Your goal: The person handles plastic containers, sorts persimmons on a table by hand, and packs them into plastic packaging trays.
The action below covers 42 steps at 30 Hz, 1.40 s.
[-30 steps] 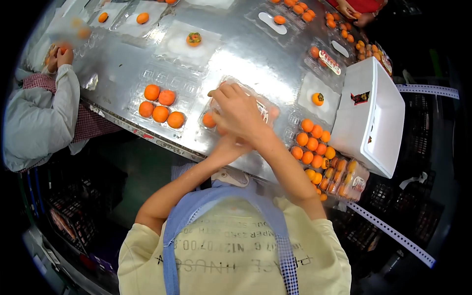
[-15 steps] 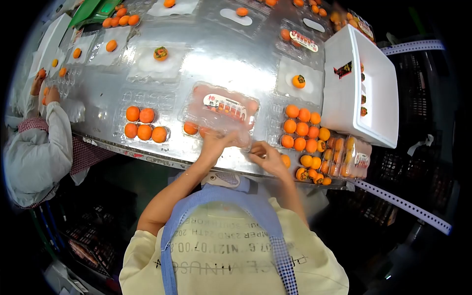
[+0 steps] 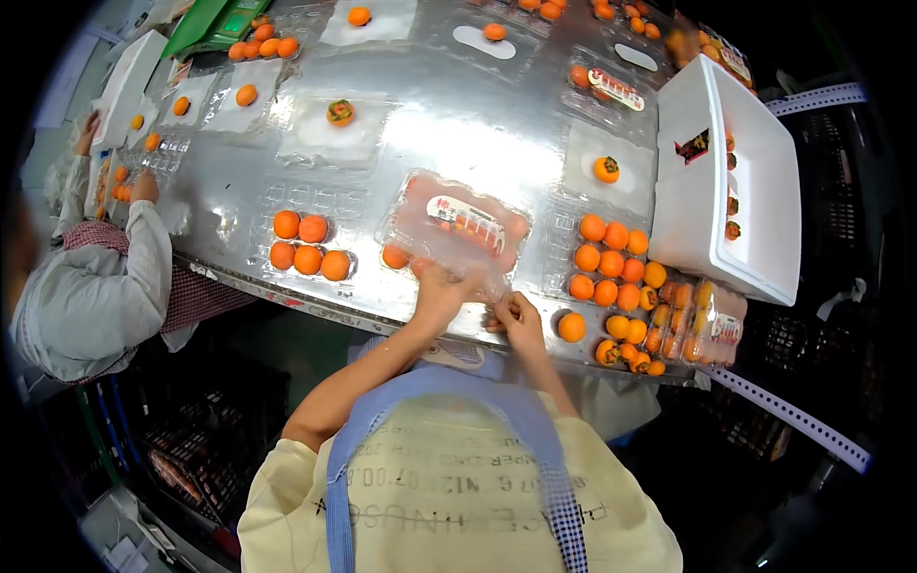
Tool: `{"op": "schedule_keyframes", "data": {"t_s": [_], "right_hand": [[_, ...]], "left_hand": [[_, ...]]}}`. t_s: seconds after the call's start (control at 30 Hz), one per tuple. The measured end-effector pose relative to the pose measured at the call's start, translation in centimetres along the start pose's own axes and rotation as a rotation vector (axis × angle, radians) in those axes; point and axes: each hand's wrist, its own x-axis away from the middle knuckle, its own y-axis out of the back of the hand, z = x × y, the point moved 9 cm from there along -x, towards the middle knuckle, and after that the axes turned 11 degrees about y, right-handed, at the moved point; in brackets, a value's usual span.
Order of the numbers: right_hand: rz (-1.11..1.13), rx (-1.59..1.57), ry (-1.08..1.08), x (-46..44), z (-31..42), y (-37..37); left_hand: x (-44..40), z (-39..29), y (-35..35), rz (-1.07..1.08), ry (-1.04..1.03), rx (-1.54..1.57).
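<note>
A clear plastic pack [image 3: 465, 222] with a white label lies on the metal table in front of me, orange persimmons showing inside and at its near left edge. My left hand [image 3: 445, 295] is at the pack's near edge, its fingers bent and partly hidden against the clear plastic. Beside it on the right, my right hand [image 3: 516, 314] is closed, its fingertips pinched at the pack's near right corner. To the left sits an open tray of persimmons [image 3: 308, 259]. On the right is another open tray [image 3: 607, 264], and a loose persimmon [image 3: 571, 327] lies close to my right hand.
A white foam box [image 3: 683, 210] stands at the right, with a few persimmons inside. Closed packs [image 3: 712, 323] sit below it. A co-worker's sleeve [image 3: 141, 258] is at the far left, near a green container [image 3: 205, 27]. The table's front edge [image 3: 315, 304] runs before me.
My right hand has come down from above the pack to its near corner, and the labelled top now shows. The view has shifted. The co-worker's hands at the left have moved apart.
</note>
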Motion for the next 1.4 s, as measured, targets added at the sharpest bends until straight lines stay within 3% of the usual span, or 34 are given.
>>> {"op": "schedule_keyframes", "data": {"t_s": [0.17, 0.3, 0.53, 0.77, 0.87, 0.97, 1.07, 1.23, 1.33, 1.4], "right_hand": [[-0.061, 0.113, 0.004, -0.5, -0.2, 0.7], [-0.110, 0.093, -0.010, -0.8, -1.1, 1.7], [0.022, -0.015, -0.021, -1.2, -1.1, 1.8], [0.037, 0.022, -0.028, -0.4, -0.9, 1.6], [0.054, 0.128, -0.021, -0.3, -0.2, 1.7], [0.065, 0.531, 0.078, -0.3, 2.9, 2.1], [0.078, 0.884, 0.158, -0.7, 5.2, 2.5], [0.156, 1.349, 0.130, -2.3, 7.8, 2.2], [0.236, 1.194, 0.083, -3.3, 11.7, 0.0], [0.160, 1.068, 0.339, -4.4, 13.3, -2.2]], "left_hand": [[-0.7, 0.6, 0.5, -0.056, 0.011, -0.047], [0.1, -6.1, -0.9, -0.014, 0.032, 0.121], [-2.7, -10.2, -3.2, -0.040, 0.088, -0.036], [-11.3, -11.8, -5.0, 0.091, 0.181, -0.227], [-16.3, -11.5, -3.2, 0.042, -0.165, -0.775], [-17.5, -10.7, -2.3, -0.009, -0.320, -1.319], [-16.6, -10.2, -2.1, -0.088, -0.276, -1.690], [-17.3, -8.6, -1.0, -0.117, -0.455, -1.745], [-17.4, -8.3, -1.2, -0.062, -0.409, -1.695], [-17.1, -8.0, -1.8, -0.038, -0.374, -1.685]]}}
